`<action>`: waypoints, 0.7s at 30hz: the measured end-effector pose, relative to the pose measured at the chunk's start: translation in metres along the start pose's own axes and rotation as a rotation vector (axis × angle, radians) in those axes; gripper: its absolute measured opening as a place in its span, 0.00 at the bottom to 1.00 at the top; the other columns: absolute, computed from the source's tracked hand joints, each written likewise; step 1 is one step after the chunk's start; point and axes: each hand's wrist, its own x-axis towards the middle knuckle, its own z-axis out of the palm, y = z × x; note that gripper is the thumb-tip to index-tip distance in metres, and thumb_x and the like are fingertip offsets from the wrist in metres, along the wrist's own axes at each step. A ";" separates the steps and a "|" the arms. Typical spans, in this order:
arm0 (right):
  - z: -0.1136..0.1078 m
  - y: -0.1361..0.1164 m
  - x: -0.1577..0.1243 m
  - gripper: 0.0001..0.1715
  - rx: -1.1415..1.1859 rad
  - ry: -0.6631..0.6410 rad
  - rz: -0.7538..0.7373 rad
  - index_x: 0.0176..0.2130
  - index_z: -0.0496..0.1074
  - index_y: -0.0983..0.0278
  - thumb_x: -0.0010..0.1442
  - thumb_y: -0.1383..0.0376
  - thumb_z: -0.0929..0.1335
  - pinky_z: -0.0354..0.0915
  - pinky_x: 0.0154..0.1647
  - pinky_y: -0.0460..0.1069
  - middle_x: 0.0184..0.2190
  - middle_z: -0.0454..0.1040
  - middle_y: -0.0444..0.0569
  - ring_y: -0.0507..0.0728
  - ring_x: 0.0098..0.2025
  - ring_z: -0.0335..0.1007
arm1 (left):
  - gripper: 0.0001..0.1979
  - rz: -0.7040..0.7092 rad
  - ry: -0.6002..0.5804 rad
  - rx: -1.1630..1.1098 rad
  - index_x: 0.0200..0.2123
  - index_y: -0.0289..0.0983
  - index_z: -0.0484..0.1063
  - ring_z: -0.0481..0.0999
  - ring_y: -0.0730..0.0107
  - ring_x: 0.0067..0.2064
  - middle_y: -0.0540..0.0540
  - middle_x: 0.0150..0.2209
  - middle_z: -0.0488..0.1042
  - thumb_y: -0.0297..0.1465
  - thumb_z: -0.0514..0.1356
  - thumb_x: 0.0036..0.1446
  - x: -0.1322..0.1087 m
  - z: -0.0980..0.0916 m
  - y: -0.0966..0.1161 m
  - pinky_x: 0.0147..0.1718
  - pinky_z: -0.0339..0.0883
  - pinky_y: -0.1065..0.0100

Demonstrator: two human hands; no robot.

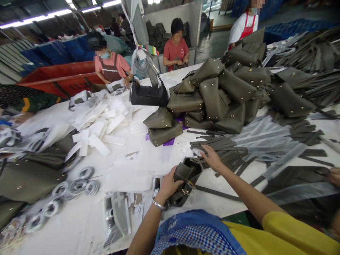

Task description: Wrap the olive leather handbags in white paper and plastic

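Observation:
My left hand is wrapped round the side of a small olive-brown bag with gold metal fittings, near the table's front edge. The bag's top faces up and a dark strap trails from it to the right. Just beyond the bag, my right hand reaches over the left ends of dark strips, its fingers stretched out, near a small clear piece of plastic at the fingertips. Clear plastic sleeves cover part of the strips.
Olive bags are heaped at the back centre, beside a black bag. White sheets, rolled rings and more olive bags lie left on the white table. Several people stand around; another person's hand shows far right.

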 end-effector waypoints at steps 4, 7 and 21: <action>-0.025 -0.036 -0.047 0.19 -0.018 -0.139 -0.307 0.54 0.74 0.57 0.65 0.57 0.66 0.59 0.66 0.59 0.54 0.75 0.50 0.61 0.60 0.65 | 0.38 0.041 -0.007 -0.058 0.64 0.38 0.58 0.71 0.56 0.58 0.42 0.59 0.71 0.35 0.66 0.50 0.002 -0.002 -0.008 0.58 0.63 0.59; -0.020 -0.054 -0.079 0.22 -0.140 -0.298 -0.523 0.55 0.73 0.58 0.61 0.62 0.71 0.59 0.65 0.63 0.53 0.76 0.52 0.65 0.64 0.61 | 0.38 0.093 -0.015 -0.068 0.63 0.38 0.60 0.73 0.58 0.56 0.44 0.58 0.72 0.35 0.67 0.50 0.006 -0.004 -0.013 0.57 0.64 0.60; 0.010 -0.080 -0.143 0.13 -0.302 -0.175 -0.418 0.34 0.80 0.58 0.61 0.71 0.67 0.61 0.64 0.61 0.38 0.81 0.47 0.63 0.64 0.61 | 0.43 0.242 0.094 0.205 0.69 0.42 0.46 0.64 0.53 0.63 0.38 0.65 0.59 0.32 0.64 0.54 -0.022 0.020 0.002 0.59 0.59 0.59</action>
